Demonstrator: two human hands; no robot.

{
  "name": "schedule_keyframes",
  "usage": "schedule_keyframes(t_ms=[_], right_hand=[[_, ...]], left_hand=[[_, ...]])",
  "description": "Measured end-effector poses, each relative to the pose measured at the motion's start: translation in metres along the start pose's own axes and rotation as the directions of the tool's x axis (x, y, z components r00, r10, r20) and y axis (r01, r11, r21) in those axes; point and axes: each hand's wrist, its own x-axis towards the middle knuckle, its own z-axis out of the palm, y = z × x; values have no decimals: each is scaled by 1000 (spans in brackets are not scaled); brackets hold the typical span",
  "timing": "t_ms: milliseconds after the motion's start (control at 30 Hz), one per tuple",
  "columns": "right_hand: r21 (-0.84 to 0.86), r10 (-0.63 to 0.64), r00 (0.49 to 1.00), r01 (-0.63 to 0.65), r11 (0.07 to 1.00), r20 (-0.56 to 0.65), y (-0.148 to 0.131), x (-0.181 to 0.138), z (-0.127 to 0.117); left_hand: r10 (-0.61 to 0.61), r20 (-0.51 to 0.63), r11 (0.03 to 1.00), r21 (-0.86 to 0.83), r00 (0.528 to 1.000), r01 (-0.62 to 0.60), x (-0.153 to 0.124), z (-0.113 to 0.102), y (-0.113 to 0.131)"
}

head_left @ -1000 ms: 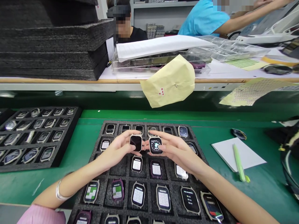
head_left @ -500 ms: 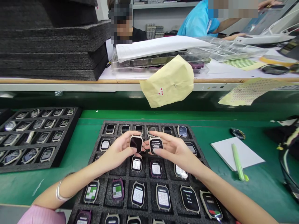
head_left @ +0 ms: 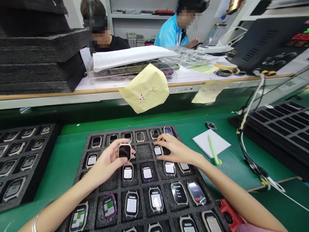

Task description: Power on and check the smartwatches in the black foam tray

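My left hand (head_left: 108, 162) holds a smartwatch (head_left: 125, 150) with a dark screen and a light frame, raised over the black foam tray (head_left: 144, 152). The thumb lies on the lower edge of its face, with fingers behind. To the right, my right hand (head_left: 178, 150) has its thumb and fingers on opposite ends of another smartwatch (head_left: 158, 150) showing a white list, at a tray compartment. Whether that watch rests on the foam I cannot tell. Around them, several strapless watches lie in compartments, including a purple one (head_left: 147, 172) with a lit screen.
A second foam tray of watches (head_left: 30, 161) stands left. On the right are white paper (head_left: 199, 141), a green pen (head_left: 212, 148), cables (head_left: 243, 129) and black trays (head_left: 285, 129). A red object (head_left: 230, 216) sits beneath my right forearm. Two people sit beyond the shelf (head_left: 106, 88).
The view has turned right. My right hand has moved away from my left hand to a compartment on the right. My left hand still holds the dark-screened smartwatch.
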Motion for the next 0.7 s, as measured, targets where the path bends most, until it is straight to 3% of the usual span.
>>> schedule_keyframes(t_ms=[67,133,267,433,500,567,700], right_hand=[[-69,26,1000,-25,997,16,7,-3,-6],[-127,130,990,-136,983,-53,16,-4,-14],[-154,357,909,-392,907,-215,35,5,-15],[-43,461,815,-506,862,-350,43,17,4],[36,479,792,-505,863,-379,43,20,6],[120,467,801,-458,881,-374,40,22,2],[321,328,895,-228,919,-303,15,30,-14]], left_hand=[[-6,8,1000,20,1000,6,-1,2,0],[-16,19,999,41,1000,15,-1,3,0],[-14,14,991,131,1000,12,1,8,1],[58,-16,950,307,998,-50,9,17,1],[95,7,927,364,995,-91,11,18,0],[125,33,900,416,992,-128,11,18,-1],[189,25,832,527,982,-173,11,18,-1]])
